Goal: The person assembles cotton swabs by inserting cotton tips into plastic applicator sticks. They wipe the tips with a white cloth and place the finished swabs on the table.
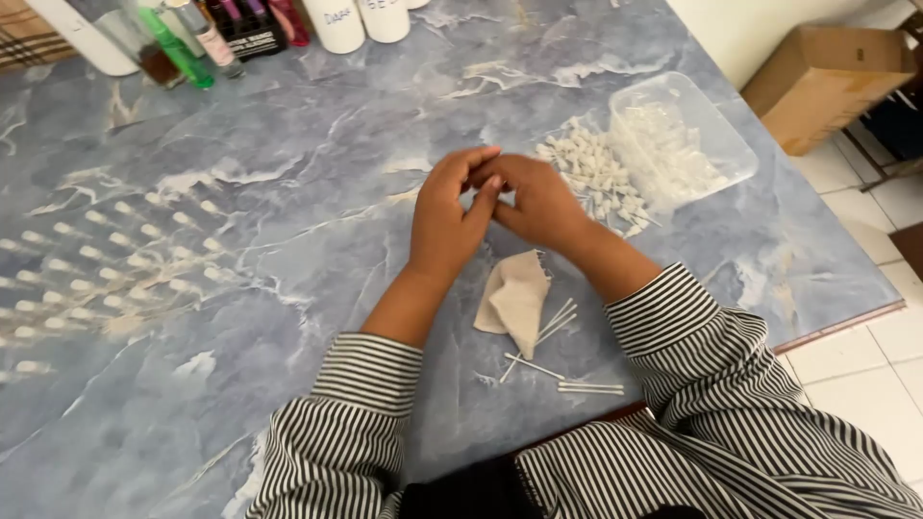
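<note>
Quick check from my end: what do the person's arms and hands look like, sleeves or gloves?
Both hands, left hand and right hand, are bare: no gloves, and no rings or watch visible. Both arms wear black-and-white striped sleeves with buttonless-looking cuffs pushed up, forearms bare.

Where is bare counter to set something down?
Bare marble counter lies between the bottles, the rows of white-capped pieces and the left hand. Crowded: right hand, white tip pile, clear plastic tray, beige cloth.

Single head-worn view, steeply down and close over the marble table (288,192).
</note>
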